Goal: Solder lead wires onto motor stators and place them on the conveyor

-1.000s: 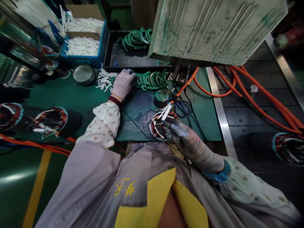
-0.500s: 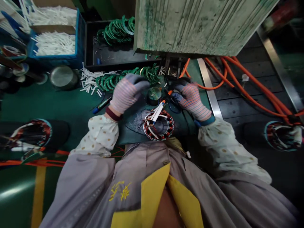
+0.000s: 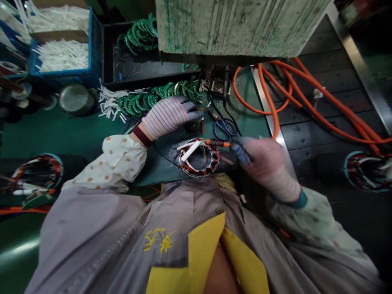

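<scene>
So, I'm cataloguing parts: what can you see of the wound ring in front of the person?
The wound ring lies on the dark surface near its front edge, its opening facing up. Copper-coloured windings alternate with dark gaps inside a pale rim. White sleeves cross its upper left, and thin wires show within the opening. An orange cable runs from its top to the right hand, apart from it.

Orange cable point(image 3: 269, 98), tan-dotted white sleeves point(image 3: 112, 159)

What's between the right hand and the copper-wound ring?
In the head view, the orange cable's end, banded in black, spans that stretch, from the right hand, which is blurred, to the copper-wound ring.
</scene>
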Tool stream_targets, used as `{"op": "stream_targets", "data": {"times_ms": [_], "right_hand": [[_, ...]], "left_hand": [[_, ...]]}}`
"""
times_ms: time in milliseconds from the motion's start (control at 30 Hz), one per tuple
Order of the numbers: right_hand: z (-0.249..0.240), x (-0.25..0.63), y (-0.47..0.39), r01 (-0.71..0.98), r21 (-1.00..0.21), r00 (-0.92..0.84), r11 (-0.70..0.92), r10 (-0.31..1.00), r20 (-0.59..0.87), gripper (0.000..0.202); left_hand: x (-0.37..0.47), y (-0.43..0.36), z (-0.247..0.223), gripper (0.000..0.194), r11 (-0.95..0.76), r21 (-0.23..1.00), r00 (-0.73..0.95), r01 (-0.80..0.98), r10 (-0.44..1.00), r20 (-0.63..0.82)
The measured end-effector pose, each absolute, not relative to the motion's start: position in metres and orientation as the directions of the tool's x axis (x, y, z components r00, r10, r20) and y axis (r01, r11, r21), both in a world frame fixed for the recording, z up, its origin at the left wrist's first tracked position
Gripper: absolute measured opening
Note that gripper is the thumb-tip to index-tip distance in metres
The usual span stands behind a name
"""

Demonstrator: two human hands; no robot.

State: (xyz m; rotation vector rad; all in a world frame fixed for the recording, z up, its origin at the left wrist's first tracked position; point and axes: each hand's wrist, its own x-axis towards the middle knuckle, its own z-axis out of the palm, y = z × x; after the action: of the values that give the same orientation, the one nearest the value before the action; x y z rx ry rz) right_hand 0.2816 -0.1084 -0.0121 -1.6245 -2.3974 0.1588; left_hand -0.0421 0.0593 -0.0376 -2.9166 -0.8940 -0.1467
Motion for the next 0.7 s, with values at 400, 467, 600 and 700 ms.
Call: {"op": "stream_targets", "data": {"times_ms": [400, 467, 600, 700], "right_hand": [[-0.040, 0.288, -0.055, 0.706, -0.656, -0.252, 0.267, 0.960, 0.120, 0.084], [-0.036, 0.288, -0.065, 0.773, -0.569, -0.244, 0.283, 0.959, 0.144, 0.080], [-0.056, 0.281, -0.083, 0.832, -0.493, -0.180, 0.254, 0.964, 0.194, 0.070], [-0.072, 0.269, -0.081, 0.673, -0.685, -0.158, 0.278, 0.959, 0.234, 0.068]], "left_hand": [[-0.042, -0.041, 0.000, 0.053, -0.752, 0.278, 0.726, 0.597, 0.654, 0.212], [-0.032, -0.047, -0.009, 0.044, -0.769, 0.212, 0.704, 0.603, 0.638, 0.312], [-0.025, -0.036, -0.027, 0.049, -0.711, 0.395, 0.612, 0.582, 0.703, 0.363], [-0.022, -0.024, -0.024, 0.060, -0.655, 0.501, 0.593, 0.566, 0.745, 0.305]]}}
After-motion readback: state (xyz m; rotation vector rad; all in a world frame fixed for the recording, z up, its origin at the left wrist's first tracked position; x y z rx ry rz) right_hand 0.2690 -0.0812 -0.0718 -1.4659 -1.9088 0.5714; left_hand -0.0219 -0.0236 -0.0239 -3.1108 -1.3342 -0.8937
